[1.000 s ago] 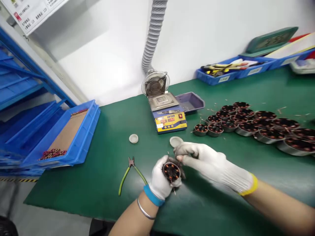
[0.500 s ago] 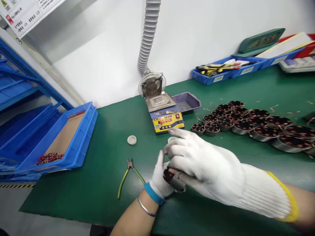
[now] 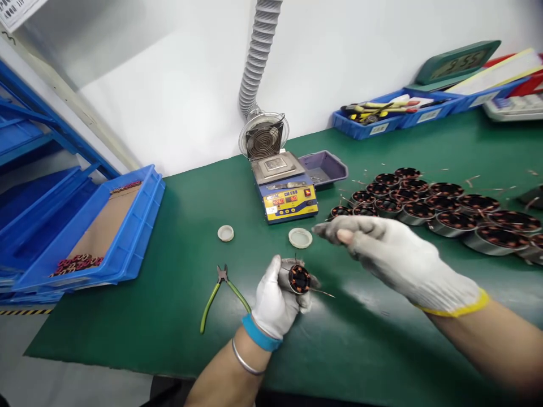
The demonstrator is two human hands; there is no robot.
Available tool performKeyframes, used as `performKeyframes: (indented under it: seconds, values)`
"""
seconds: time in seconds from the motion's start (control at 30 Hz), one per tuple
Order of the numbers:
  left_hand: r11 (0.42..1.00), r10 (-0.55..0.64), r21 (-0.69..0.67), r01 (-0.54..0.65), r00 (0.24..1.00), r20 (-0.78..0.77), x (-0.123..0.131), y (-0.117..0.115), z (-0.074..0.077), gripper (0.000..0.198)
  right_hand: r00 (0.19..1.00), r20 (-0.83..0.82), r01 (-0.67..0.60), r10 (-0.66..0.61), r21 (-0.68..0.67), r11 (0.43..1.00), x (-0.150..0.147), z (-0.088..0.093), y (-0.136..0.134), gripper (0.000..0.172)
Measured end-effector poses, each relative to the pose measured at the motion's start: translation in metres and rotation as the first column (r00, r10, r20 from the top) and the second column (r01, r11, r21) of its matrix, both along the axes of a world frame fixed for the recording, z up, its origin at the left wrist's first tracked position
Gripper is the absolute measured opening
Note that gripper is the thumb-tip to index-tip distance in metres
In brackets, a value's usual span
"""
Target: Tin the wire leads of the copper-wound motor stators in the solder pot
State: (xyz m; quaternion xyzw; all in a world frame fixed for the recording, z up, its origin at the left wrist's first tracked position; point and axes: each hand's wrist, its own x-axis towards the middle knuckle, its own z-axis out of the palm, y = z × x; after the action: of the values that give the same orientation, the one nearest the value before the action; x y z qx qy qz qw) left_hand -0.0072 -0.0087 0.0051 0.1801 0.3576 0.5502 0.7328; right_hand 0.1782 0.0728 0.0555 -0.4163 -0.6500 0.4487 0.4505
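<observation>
- left hand (image 3: 271, 297) clasps the metal cylinder (image 3: 289, 275), its fingers around the side; the wire-wound end faces right, a loose lead pointing right;
- right hand (image 3: 382, 243) is right of and farther than that cylinder, apart from it; fingers pinched, whether on anything I cannot tell;
- pliers (image 3: 222, 275) lie left on the surface (image 3: 169, 322).

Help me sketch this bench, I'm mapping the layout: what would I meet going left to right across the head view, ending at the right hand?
Blue tray → green-handled pliers → left hand, gripping a metal cylinder → right hand.
</observation>
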Motion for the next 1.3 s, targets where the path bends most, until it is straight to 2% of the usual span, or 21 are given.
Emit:
performKeyframes:
  seconds: [0.1,0.2,0.27,0.33,0.4,0.47,0.63,0.8,0.93,1.0,1.03,1.1,1.13,1.2,1.23,1.27,1.3]
  values:
    - [0.998,-0.050,-0.036,0.049,0.999,-0.018,0.000,0.002,0.000,0.064,0.951,0.271,-0.203,0.149,0.184,0.962,-0.006,0.011,-0.005,0.032]
    - [0.997,-0.067,-0.044,0.063,0.994,-0.088,0.001,0.002,-0.002,0.068,0.809,0.579,-0.399,0.103,0.412,0.819,-0.019,0.034,-0.008,0.024]
    - [0.998,-0.063,-0.038,0.059,0.990,-0.129,0.003,0.001,-0.002,0.066,0.699,0.709,-0.537,0.095,0.432,0.724,-0.028,0.048,-0.008,0.012]
    - [0.998,-0.052,-0.030,0.048,0.987,-0.150,0.004,0.001,-0.001,0.062,0.621,0.774,-0.632,0.126,0.399,0.664,-0.035,0.058,-0.007,0.007]
    - [0.999,-0.045,-0.030,0.040,0.987,-0.155,0.005,0.000,-0.001,0.059,0.589,0.797,-0.678,0.130,0.400,0.617,-0.038,0.063,-0.007,0.008]
    - [0.998,-0.047,-0.039,0.041,0.987,-0.155,0.006,0.001,-0.001,0.060,0.592,0.803,-0.678,0.072,0.447,0.584,-0.038,0.063,-0.009,0.007]
    - [0.997,-0.029,-0.078,0.015,0.983,-0.184,0.006,0.002,-0.004,0.062,0.650,0.746,-0.583,-0.144,0.611,0.535,-0.034,0.058,-0.013,0.012]
    - [0.993,0.084,-0.068,-0.098,0.978,-0.188,0.009,0.002,-0.006,0.062,0.712,0.689,-0.541,-0.136,0.662,0.518,-0.032,0.041,-0.017,0.008]
    - [0.992,0.117,-0.045,-0.121,0.988,-0.099,0.008,0.000,0.004,0.051,0.707,0.687,-0.538,-0.170,0.678,0.501,-0.034,0.027,-0.018,0.014]
    - [0.981,0.183,-0.063,-0.182,0.983,0.012,0.002,0.001,0.012,0.037,0.721,0.657,-0.518,-0.219,0.721,0.460,-0.034,0.028,-0.017,0.015]
    - [0.965,0.256,-0.086,-0.249,0.963,0.081,-0.002,0.002,0.016,0.034,0.740,0.634,-0.506,-0.225,0.745,0.435,-0.034,0.031,-0.017,0.016]
    - [0.912,0.403,-0.171,-0.372,0.891,0.211,-0.010,0.006,0.021,0.044,0.789,0.589,-0.487,-0.173,0.772,0.408,-0.035,0.040,-0.019,0.019]
    - [0.899,0.430,-0.220,-0.380,0.863,0.267,-0.012,0.008,0.021,0.050,0.810,0.575,-0.487,-0.117,0.769,0.413,-0.035,0.045,-0.021,0.019]
    - [0.917,0.373,-0.300,-0.263,0.832,0.411,-0.013,0.010,0.018,0.046,0.830,0.558,-0.497,0.001,0.738,0.456,-0.035,0.053,-0.026,0.017]
    - [0.930,0.329,-0.318,-0.183,0.801,0.501,-0.011,0.009,0.015,0.036,0.828,0.558,-0.507,0.046,0.712,0.487,-0.034,0.055,-0.028,0.016]
    - [0.936,0.312,-0.328,-0.124,0.724,0.615,-0.009,0.007,0.011,0.024,0.822,0.564,-0.519,0.080,0.683,0.514,-0.033,0.057,-0.030,0.015]
    - [0.949,0.287,-0.294,-0.116,0.706,0.648,-0.008,0.005,0.008,0.017,0.810,0.577,-0.535,0.103,0.654,0.535,-0.031,0.057,-0.031,0.015]
